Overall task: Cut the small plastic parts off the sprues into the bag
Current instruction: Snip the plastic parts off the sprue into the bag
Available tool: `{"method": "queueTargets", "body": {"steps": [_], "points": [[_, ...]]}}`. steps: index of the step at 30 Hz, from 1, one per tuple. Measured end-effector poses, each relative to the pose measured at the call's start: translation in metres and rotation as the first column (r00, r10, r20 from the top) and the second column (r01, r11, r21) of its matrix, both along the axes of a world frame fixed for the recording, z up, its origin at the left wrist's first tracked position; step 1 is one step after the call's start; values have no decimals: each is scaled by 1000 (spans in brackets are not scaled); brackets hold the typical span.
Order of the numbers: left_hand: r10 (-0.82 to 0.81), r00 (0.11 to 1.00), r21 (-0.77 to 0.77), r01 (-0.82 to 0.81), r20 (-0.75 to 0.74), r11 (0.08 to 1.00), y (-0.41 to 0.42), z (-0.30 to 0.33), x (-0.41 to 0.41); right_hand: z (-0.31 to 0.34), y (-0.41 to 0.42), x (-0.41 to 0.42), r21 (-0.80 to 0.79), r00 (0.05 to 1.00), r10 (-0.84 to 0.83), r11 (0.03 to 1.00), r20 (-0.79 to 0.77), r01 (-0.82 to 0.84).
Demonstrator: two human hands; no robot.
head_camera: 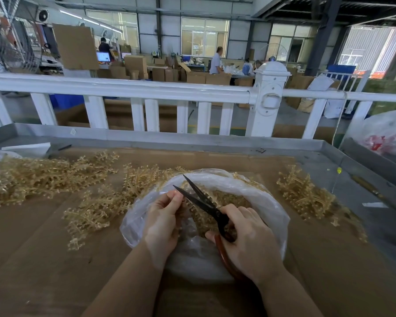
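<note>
Left hand (pixel 164 219) pinches a sprue (pixel 193 210) between thumb and fingertips, over the open mouth of the bag (pixel 270 207). The sprue is mostly hidden behind the fingers and blades; exact contact cannot be made out.

Right hand (pixel 249 236) grips the scissors (pixel 206 205) by the red-brown handles, fingers curled round them. Blades parted, tips toward 11 o'clock.

Cut parts (pixel 229 197) lie heaped inside the bag.

Uncut sprues (pixel 44 177) piled on the cardboard table (pixel 55 259) at 9 to 10 o'clock of the bag; a smaller heap (pixel 306 193) at 2 o'clock.

Handling, judged:
- Sprue looks light, thin, translucent amber plastic; probably stiff but springy, and snaps at the gates.
- Branches tangle, so lift one frame clear of the pile.
- Best held on the central runner, close to the cut, so it does not twist.
- Parts tiny; may fly off when cut, so keep blades low over the bag.
- Bag film soft, slumps; blade tips could nick it.
</note>
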State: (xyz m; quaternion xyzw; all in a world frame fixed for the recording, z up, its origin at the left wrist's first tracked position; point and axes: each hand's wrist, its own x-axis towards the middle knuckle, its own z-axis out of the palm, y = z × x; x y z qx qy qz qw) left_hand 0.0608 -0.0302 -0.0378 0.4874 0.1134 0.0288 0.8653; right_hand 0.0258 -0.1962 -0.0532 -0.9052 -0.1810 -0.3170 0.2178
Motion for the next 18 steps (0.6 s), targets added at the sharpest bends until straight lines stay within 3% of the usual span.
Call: {"method": "queueTargets", "body": {"steps": [7, 18], "points": [[-44, 999, -46, 43, -18, 998, 0, 3, -2, 1, 2, 2, -67, 995, -23, 998, -94, 17], [-168, 985, -12, 168, -28, 986, -2, 6, -5, 2, 3, 4, -22, 994, -4, 1000, -109, 1]]}}
